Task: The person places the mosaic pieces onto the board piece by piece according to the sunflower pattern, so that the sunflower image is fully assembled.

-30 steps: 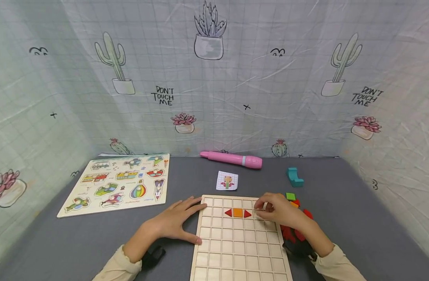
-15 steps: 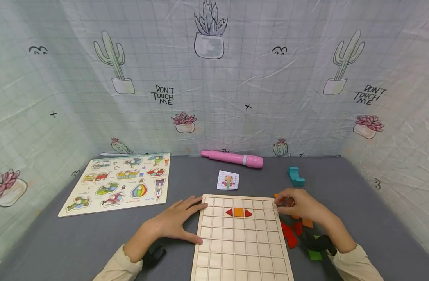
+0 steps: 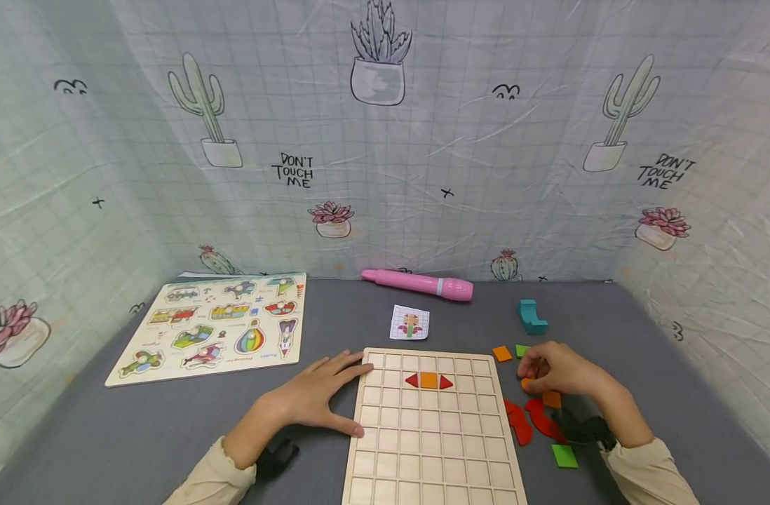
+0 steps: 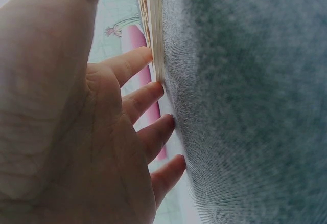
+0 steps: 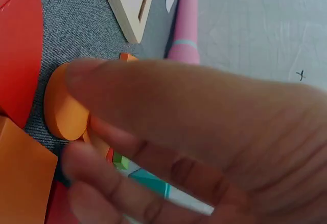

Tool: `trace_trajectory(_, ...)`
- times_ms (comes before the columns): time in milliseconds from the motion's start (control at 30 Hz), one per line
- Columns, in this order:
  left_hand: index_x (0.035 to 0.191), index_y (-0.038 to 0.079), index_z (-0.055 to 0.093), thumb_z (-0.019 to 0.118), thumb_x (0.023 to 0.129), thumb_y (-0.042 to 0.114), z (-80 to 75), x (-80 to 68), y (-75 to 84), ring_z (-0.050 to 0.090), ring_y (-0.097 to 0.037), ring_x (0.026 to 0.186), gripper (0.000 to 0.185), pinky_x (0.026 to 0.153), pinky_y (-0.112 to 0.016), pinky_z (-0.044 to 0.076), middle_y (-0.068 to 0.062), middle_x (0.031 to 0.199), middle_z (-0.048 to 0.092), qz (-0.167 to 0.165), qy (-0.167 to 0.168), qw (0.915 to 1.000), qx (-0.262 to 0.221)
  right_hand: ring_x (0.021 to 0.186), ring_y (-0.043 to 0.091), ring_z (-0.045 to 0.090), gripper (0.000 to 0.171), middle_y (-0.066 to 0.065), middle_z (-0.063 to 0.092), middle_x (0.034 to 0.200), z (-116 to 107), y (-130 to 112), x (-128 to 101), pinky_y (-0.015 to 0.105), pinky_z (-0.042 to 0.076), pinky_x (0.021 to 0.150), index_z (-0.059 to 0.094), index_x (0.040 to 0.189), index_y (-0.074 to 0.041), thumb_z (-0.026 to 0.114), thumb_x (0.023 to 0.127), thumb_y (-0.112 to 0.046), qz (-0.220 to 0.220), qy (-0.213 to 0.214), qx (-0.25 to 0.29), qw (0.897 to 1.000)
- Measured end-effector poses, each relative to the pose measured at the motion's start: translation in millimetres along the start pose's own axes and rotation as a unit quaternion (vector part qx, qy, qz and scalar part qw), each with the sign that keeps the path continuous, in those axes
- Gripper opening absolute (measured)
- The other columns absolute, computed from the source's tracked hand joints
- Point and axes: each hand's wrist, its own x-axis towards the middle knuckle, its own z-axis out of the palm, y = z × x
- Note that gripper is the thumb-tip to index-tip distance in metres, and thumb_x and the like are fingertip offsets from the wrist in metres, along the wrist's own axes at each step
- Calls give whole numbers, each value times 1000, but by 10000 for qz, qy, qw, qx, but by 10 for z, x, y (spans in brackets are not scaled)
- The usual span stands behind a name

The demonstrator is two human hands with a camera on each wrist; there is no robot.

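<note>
- The right hand (image 3: 552,369) curls its fingers round a small orange rounded wooden piece (image 5: 64,106), pinching it low on the grey felt tabletop (image 3: 170,421), just right of the pale wooden grid board (image 3: 429,449) and near its far right corner.
- In the head view only a sliver of the orange rounded piece (image 3: 525,384) shows under the fingers; the right wrist view shows it as a thick disc-like slab with a curved edge.
- It looks light, stiff and smooth-faced, so a pinch across its flat faces or by its thin edges should hold; painted wood may slide a little on fingertips.
- Its curved edge faces left towards the board; how its long axis lies is hidden by the fingers.
- The left hand (image 3: 312,396) lies open and flat, fingers straight, pressing the board's left edge; the left wrist view shows fingertips (image 4: 153,88) against the board's rim.
- On the board, an orange square tile (image 3: 428,380) sits between two red triangles in the second row.
- Loose pieces lie near the right hand: an orange square (image 3: 501,353), a green square (image 3: 564,456), red curved pieces (image 3: 536,419).
- Farther off rest a pink pen-shaped toy (image 3: 419,284), a teal block (image 3: 530,317) and a small pattern card (image 3: 409,323).
</note>
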Motion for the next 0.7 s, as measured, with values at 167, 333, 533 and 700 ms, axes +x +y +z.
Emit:
trace_trajectory(167, 153, 17, 34, 76, 77, 58, 1, -14, 9, 19, -37, 147, 96, 116, -61, 16, -10, 160, 24, -5, -15, 10000, -34, 71, 8, 54, 14, 2, 63, 81, 19, -6, -6, 24, 50, 60, 68, 89, 1, 77, 79, -4, 151, 147, -58, 9998)
trace_trajectory(333, 153, 17, 34, 76, 76, 58, 0, -11, 15, 19, -38, 147, 96, 115, -62, 16, -10, 160, 24, -15, -8, 10000, -47, 71, 9, 55, 14, 3, 64, 83, 48, -49, 22, 25, 50, 62, 68, 89, 0, 77, 79, -5, 58, 95, -120, 9999)
trace_trajectory(533, 153, 18, 35, 75, 76, 59, -4, 1, 5, 19, -38, 147, 96, 116, -61, 15, -10, 160, 24, 17, 2, 10000, -21, 71, 12, 53, 16, 4, 64, 87, 87, -85, 51, 25, 48, 61, 68, 90, -1, 77, 77, -3, 143, 165, -188, 9996)
trace_trajectory(700, 152, 18, 35, 75, 76, 59, -7, -1, -3, 19, -38, 147, 96, 116, -61, 16, -10, 160, 24, 13, -1, 10000, -9, 67, 10, 50, 18, 3, 63, 84, 130, -91, 83, 25, 48, 58, 67, 91, -1, 78, 77, -2, 98, 247, -245, 9993)
